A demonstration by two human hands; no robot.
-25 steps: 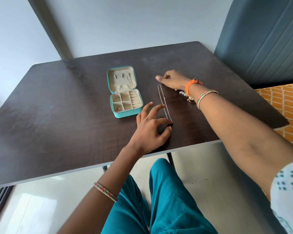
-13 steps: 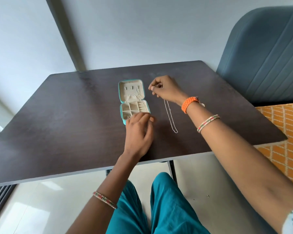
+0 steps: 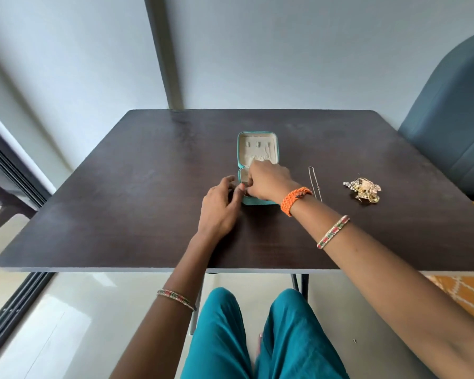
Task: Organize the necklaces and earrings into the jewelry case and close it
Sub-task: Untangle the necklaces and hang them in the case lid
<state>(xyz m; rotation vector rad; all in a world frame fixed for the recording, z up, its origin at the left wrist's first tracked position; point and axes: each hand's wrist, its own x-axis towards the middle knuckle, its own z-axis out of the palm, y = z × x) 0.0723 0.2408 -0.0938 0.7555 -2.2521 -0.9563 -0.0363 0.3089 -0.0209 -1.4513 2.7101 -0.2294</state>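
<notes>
Both hands have closed in on the jewelry case (image 3: 257, 149) since 0.5 s ago; the right hand left the chain's far end and came over the tray.

Left to right: left hand (image 3: 220, 206) sits at the case's near-left corner, fingers curled, fingertips against the rim or meeting the other hand; cannot tell if it holds anything. Right hand (image 3: 268, 184) covers the lower tray, fingers bunched down as if pinching something small, but what is hidden. Case lies open mid-table (image 3: 121, 187), lid flat, 3 tabs showing in the lid lining. Thin necklace (image 3: 314, 184) lies straight just right of the case, apart from both hands. Earring pile (image 3: 363, 190) sits further right, untouched.

Risks, judged: right forearm hangs low above the chain, so a pull back could drag or kink it. Tiny piece in a hidden pinch could drop outside the compartments. Pressing the light case's corner may slide it. Closing over a stray chain would jam it.
</notes>
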